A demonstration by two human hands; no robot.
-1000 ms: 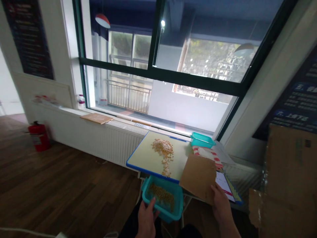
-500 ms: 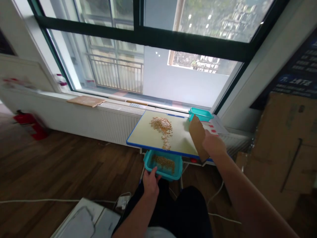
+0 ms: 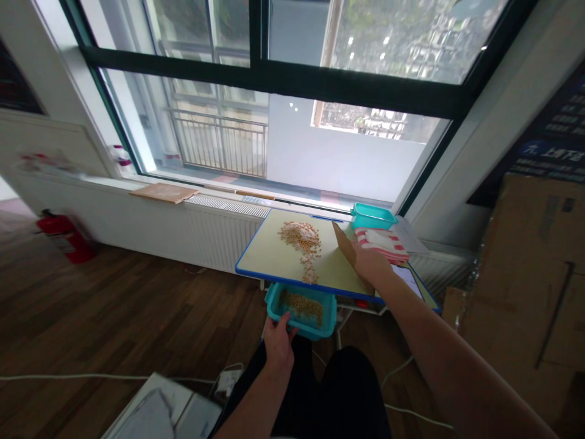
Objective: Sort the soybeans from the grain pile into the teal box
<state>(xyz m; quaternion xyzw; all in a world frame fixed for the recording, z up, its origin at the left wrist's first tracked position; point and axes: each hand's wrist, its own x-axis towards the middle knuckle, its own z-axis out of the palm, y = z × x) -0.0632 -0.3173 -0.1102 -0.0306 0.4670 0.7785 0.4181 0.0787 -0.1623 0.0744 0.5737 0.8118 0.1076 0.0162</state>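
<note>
A teal tray of golden kernels is gripped at its near rim by the left hand. Farther, a tilted cardboard sheet is held in the right hand's fingers over the table, right of a loose kernel pile. At right, a carton's print cannot be read; beyond, blurred Chinese characters are seen on a poster.

We hold the teal tub of yellow grains at the near edge of the surface; brown cardboard stands tilted, right of the loose grain pile.
</note>
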